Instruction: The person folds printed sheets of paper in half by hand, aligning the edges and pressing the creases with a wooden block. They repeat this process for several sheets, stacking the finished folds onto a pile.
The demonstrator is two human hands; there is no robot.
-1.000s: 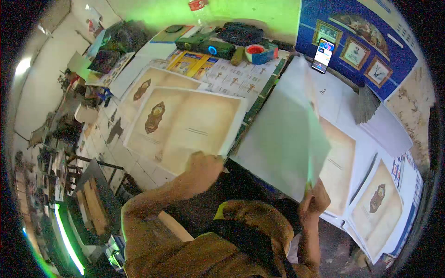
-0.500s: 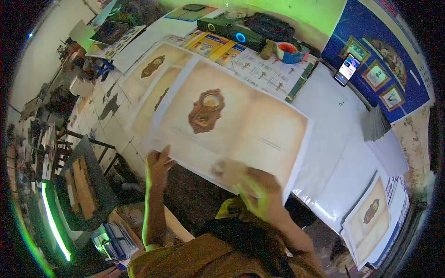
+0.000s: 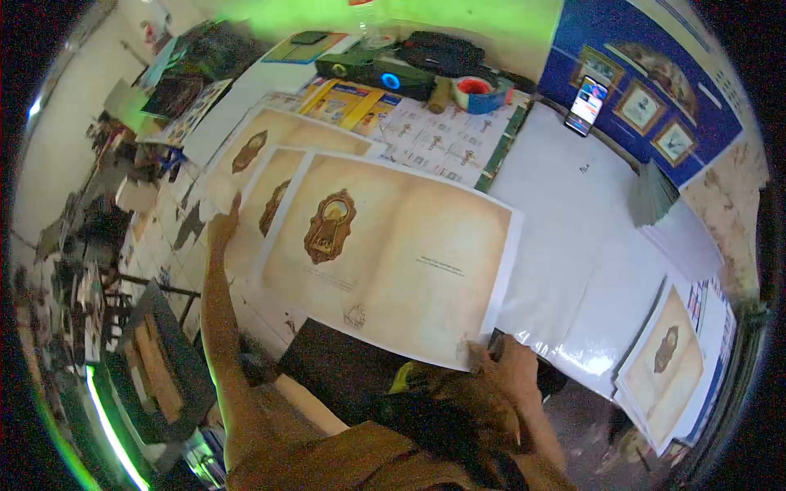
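A large printed sheet with a brown ornate clock picture and parchment-coloured background lies in front of me, its near edge reaching the table's front. My right hand is closed at its lower right corner, fingers curled around the edge, with a small dark patch beside them. Under its left side lies a second sheet with the same clock print. Farther left, my left hand grips the left edge of a third printed sheet, one digit on top and the others hidden.
A white-covered table extends right. At the back stand a dark speaker with a blue-lit ring, a tape roll and printed cards. A phone leans against the blue poster. Stacked prints lie at the right edge.
My left hand has moved up and left from the near sheet to the left one. My right hand has moved right to the corner. The top sheet now lies lower and flatter.
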